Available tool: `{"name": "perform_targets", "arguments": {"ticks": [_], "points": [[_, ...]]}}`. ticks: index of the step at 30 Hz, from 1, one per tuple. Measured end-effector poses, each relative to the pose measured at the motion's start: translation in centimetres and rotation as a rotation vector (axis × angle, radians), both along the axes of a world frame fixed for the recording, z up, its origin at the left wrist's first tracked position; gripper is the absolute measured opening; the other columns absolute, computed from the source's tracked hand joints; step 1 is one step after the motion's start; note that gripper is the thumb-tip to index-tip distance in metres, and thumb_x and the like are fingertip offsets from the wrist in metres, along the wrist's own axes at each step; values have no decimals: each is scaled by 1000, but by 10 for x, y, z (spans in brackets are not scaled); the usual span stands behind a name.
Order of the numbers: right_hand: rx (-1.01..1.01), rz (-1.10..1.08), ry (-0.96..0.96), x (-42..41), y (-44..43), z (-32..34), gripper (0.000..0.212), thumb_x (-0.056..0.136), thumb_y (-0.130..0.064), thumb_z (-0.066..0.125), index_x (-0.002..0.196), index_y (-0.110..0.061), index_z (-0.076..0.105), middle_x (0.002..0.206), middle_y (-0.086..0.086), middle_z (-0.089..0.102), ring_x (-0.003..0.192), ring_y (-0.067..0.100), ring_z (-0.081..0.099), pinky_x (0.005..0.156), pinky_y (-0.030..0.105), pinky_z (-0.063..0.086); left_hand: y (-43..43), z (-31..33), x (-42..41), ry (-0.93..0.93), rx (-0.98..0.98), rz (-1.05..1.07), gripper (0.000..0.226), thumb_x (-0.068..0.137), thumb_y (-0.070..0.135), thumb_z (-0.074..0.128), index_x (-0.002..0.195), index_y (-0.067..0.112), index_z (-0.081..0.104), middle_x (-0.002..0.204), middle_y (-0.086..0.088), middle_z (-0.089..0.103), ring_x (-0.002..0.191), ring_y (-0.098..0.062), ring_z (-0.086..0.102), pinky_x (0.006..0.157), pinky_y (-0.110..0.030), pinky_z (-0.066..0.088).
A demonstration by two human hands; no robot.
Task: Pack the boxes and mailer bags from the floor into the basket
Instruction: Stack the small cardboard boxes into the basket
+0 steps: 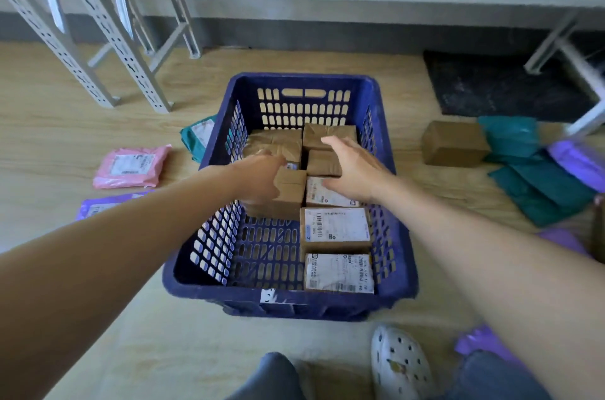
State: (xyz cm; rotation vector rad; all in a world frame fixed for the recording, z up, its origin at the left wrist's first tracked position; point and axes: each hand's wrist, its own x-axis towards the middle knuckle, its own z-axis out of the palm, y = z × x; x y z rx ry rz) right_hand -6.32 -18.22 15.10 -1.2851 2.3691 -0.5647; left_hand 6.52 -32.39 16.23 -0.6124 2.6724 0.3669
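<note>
Watching the feed, I saw the left hand (258,180) gripping a plain brown cardboard box (292,195) inside the blue slotted basket (327,304), beside a row of label-topped boxes (335,229). The right hand (355,170) hovered flat over them, fingers spread. Motion blur hid the left hand's fingertips.

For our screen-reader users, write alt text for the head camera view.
A person's left hand grips a brown box inside a blue basket while the open right hand spreads over the packed boxes along its right side. A loose box, a pink mailer bag and teal mailer bags lie on the wooden floor around it.
</note>
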Motion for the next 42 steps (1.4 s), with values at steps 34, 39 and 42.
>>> {"name": "perform_targets", "arguments": {"ticks": [34,39,42], "points": [[104,-363,81,-276,240,-47,87,82,-26,70,150,-29,16,151,-5,22,134,18,35,98,41,44,172,-62,-312,111,100,-287,74,89,28,59,148,28,14,157,4,9,130,-28,42,100,-35,43],[102,-387,21,-328,223,-105,95,82,-25,71,151,-26,6,156,-1,17,139,21,31,106,38,38,161,-117,-371,104,164,-189,82,86,27,63,149,30,11,159,-5,6,135,-31,38,104,-35,38],[100,-424,-40,-355,214,-138,99,81,-25,73,151,-26,4,158,0,14,141,22,28,109,39,35,155,-145,-397,94,243,-99,90,85,25,66,150,28,4,159,-6,6,135,-29,37,101,-31,38]]}}
